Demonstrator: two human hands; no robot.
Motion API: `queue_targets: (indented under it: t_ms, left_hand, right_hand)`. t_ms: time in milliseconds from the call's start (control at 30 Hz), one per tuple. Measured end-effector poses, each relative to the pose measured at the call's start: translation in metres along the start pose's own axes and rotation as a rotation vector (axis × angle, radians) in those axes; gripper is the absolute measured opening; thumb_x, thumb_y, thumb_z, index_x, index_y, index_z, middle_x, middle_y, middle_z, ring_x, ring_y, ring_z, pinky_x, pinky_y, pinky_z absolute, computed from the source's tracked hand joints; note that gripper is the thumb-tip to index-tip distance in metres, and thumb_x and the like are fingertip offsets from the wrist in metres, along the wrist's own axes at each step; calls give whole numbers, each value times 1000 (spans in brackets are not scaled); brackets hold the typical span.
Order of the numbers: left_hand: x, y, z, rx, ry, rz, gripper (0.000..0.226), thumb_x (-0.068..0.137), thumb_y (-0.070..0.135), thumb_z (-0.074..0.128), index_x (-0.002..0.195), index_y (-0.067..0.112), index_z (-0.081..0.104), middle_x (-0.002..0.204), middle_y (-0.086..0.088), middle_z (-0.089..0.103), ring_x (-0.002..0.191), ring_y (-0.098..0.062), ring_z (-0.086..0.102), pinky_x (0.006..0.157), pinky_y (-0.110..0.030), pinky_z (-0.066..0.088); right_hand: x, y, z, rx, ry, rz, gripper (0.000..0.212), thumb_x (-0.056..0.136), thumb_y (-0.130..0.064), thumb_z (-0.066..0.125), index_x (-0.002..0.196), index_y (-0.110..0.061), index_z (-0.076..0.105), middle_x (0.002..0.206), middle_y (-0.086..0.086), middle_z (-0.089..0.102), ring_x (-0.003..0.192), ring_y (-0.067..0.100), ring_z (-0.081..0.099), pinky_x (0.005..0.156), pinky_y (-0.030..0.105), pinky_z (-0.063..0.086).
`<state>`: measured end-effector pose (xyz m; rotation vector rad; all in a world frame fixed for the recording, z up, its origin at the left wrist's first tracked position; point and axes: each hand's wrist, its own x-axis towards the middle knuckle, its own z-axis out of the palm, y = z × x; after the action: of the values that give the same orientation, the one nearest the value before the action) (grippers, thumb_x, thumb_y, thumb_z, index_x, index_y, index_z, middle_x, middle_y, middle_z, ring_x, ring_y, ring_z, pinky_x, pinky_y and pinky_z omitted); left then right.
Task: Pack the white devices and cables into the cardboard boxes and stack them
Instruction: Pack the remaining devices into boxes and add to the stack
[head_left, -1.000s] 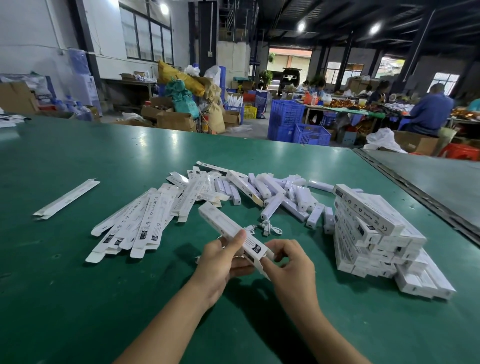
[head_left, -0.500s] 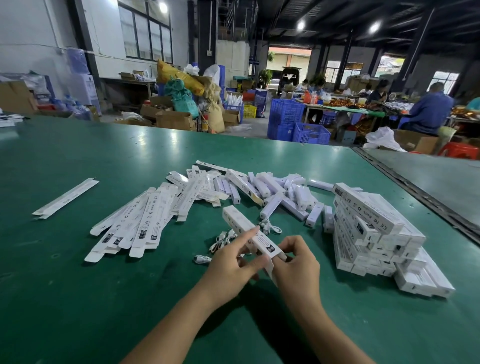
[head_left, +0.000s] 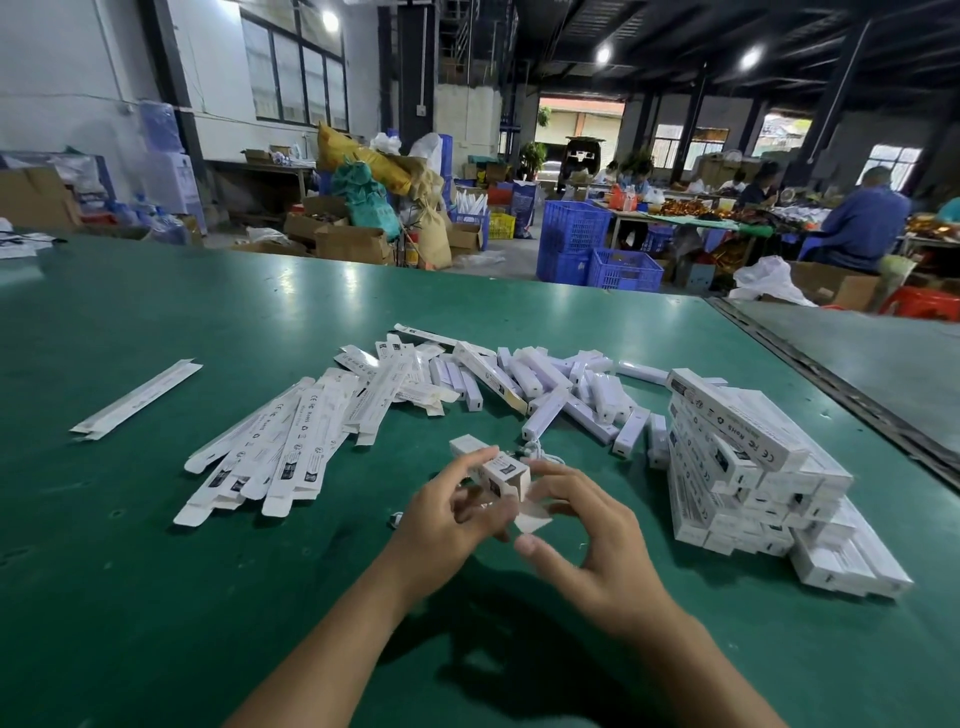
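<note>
My left hand (head_left: 447, 512) grips a long white cardboard box (head_left: 498, 470), its near end pointing at me with the flap hanging open. My right hand (head_left: 592, 545) is at that open end, fingers touching the flap. A white cable (head_left: 540, 452) lies on the green table (head_left: 208, 597) just behind the box. Flat unfolded boxes (head_left: 280, 441) fan out to the left. Loose white devices (head_left: 566, 395) are piled at centre. A stack of packed boxes (head_left: 748, 467) stands to the right.
A single flat box (head_left: 135, 397) lies apart at far left. A metal seam (head_left: 831, 384) bounds the table on the right. Beyond the far edge are blue crates (head_left: 576, 241), cardboard cartons and seated people at other tables.
The held box has swung from lying sideways to pointing its open end toward me. Both hands shifted slightly right and closer together at the flap.
</note>
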<state>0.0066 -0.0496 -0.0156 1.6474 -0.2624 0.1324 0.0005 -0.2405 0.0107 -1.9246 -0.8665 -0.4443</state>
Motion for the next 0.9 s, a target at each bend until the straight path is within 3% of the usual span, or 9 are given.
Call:
queue_targets:
  t_ms: [133, 200, 300, 433, 600, 733, 900]
  left_hand:
    - [1, -2, 1, 40, 61, 3, 48, 72, 63, 71, 116, 49, 58, 88, 4, 76, 81, -16, 73, 79, -39, 59]
    - [0, -2, 2, 54, 76, 11, 44, 74, 59, 68, 114, 45, 57, 85, 5, 76, 75, -17, 74, 73, -33, 58]
    - [-1, -2, 3, 72, 88, 34, 44, 75, 58, 66, 115, 41, 56, 82, 6, 76, 69, -16, 75, 66, -19, 54]
    - [-1, -2, 5, 103, 85, 55, 42, 77, 60, 66, 114, 41, 58, 83, 1, 75, 69, -18, 75, 72, -28, 58]
    - [-3, -1, 7, 110, 35, 69, 42, 83, 70, 58, 118, 47, 58, 99, 5, 75, 73, -19, 75, 80, -44, 59]
    - [-3, 1, 8, 89, 34, 75, 46, 81, 79, 53, 118, 51, 57, 93, 4, 75, 75, -20, 75, 80, -42, 59]
    - [-2, -1, 8, 59, 67, 66, 51, 77, 82, 54, 117, 52, 59, 89, 0, 74, 75, -20, 75, 75, -30, 57]
  right_hand:
    - [2, 6, -1, -74, -43, -83, 27, 78, -22, 77, 102, -15, 65, 133, -16, 58, 117, 0, 60, 90, 20, 52]
    - [4, 8, 0, -118, -32, -126, 23, 80, -20, 76, 100, -15, 65, 130, -21, 57, 117, -3, 59, 91, 17, 50]
    - [5, 9, 1, -151, 7, -150, 17, 88, -29, 68, 101, -18, 66, 127, -16, 62, 116, -4, 59, 94, 14, 46]
    - [6, 9, 3, -172, 42, -153, 18, 93, -29, 63, 106, -17, 65, 118, -10, 65, 108, -3, 62, 89, 15, 49]
    - [5, 8, 4, -180, 130, -110, 30, 88, -24, 69, 115, -23, 57, 87, -13, 63, 82, -2, 62, 76, 11, 48]
    - [5, 10, 8, -231, 181, -191, 23, 84, -6, 74, 106, -9, 67, 102, -3, 67, 85, -1, 62, 77, 14, 51]
    - [4, 11, 7, -229, 183, -204, 12, 86, -6, 72, 99, -6, 71, 107, -1, 68, 94, 5, 66, 75, 28, 57]
